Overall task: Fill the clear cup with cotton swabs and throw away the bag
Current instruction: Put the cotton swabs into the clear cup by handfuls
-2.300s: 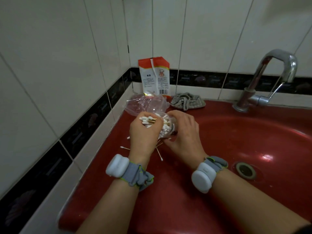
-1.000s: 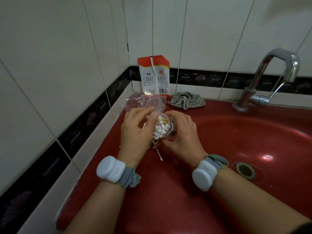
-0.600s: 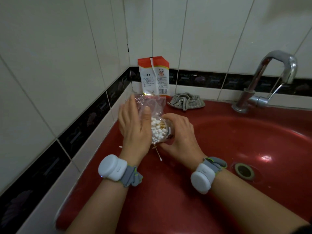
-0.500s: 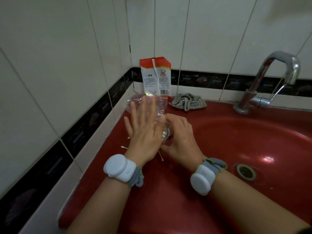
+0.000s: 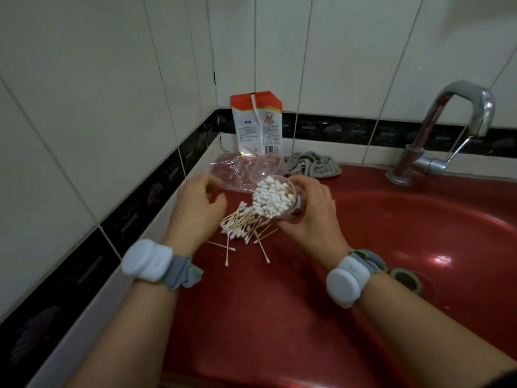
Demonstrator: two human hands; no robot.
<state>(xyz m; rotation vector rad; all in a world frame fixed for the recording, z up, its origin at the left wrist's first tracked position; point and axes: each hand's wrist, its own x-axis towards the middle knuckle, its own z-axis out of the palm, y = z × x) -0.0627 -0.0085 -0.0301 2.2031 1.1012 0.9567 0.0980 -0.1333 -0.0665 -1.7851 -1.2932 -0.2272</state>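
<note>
My right hand (image 5: 310,214) grips the clear cup (image 5: 275,198), tilted with its mouth toward me and packed with white-tipped cotton swabs. A loose pile of cotton swabs (image 5: 242,228) with wooden sticks lies on the red sink ledge (image 5: 251,317) just below the cup. My left hand (image 5: 197,208) hovers to the left of the pile with its fingers curled and apart, holding nothing. The crumpled clear plastic bag (image 5: 237,172) lies on the ledge behind both hands.
A red and white paper packet (image 5: 256,121) leans against the tiled wall in the corner. A grey striped cloth (image 5: 313,165) lies beside it. The chrome tap (image 5: 444,130) stands at the back right, and the basin drain (image 5: 405,278) is right of my right wrist.
My left hand has come off the cup's mouth and moved left. The cup's swabs and the pile on the ledge now show.
</note>
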